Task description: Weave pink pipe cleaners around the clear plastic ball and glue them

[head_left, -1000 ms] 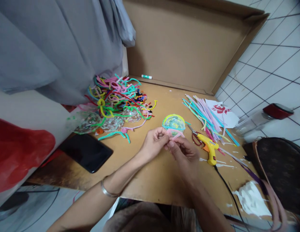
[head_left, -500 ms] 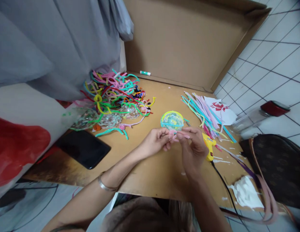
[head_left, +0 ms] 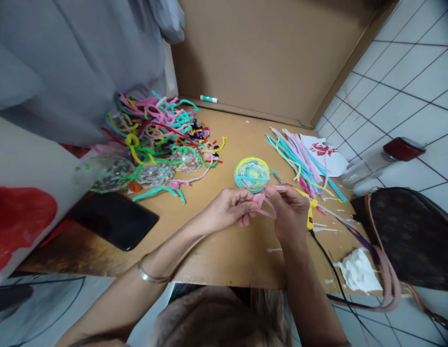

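Between both hands is a pink pipe cleaner (head_left: pixel 269 210), bent into a loop with a coiled part at its left. My left hand (head_left: pixel 235 207) pinches the coiled end between thumb and fingers. My right hand (head_left: pixel 289 212) is closed on the other side of the loop, thumb against the forefinger. Just beyond the fingers lies a round bowl-shaped piece (head_left: pixel 252 173), with a yellow and turquoise rim and a turquoise strip across it. A yellow glue gun (head_left: pixel 310 214) rests beside my right hand, partly hidden by it.
A tangled heap of coloured pipe cleaners (head_left: pixel 162 120) lies at the left, near a black phone (head_left: pixel 115 219). Straight pipe cleaners (head_left: pixel 296 154) lie at the right. Further right are a bottle (head_left: pixel 383 156), a brown bag (head_left: pixel 415 236) and crumpled tissue (head_left: pixel 359 271). A glue stick (head_left: pixel 208 99) lies at the back.
The pink pipe cleaner now shows a wider open loop between my hands. My right hand has turned slightly around it. The whole view has shifted a little.
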Demonstrator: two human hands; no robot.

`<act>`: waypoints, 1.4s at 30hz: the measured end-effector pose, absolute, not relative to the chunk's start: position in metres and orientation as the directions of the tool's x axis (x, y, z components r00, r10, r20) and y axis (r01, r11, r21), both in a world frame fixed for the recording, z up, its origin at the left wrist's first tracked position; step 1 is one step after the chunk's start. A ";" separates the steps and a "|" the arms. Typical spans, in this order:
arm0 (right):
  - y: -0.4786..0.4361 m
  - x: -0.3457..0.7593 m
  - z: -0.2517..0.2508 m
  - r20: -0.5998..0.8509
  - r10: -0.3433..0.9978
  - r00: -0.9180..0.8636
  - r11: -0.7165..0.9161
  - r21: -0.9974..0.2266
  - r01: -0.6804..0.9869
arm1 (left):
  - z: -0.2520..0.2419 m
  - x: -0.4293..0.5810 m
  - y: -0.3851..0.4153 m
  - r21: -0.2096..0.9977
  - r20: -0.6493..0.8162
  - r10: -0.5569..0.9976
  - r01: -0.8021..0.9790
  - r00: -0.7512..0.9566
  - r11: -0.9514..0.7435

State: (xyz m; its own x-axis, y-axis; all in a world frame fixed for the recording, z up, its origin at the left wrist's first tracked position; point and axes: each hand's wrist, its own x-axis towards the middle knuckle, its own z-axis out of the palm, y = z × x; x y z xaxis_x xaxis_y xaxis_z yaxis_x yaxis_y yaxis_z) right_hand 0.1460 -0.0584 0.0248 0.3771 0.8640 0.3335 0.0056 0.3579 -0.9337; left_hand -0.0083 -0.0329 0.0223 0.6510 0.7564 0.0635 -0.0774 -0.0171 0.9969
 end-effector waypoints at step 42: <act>-0.060 0.139 0.022 -0.019 0.972 0.233 0.060 -0.944 -0.324 | 0.016 -0.004 -0.030 0.995 0.100 0.904 -0.037 0.415 -0.093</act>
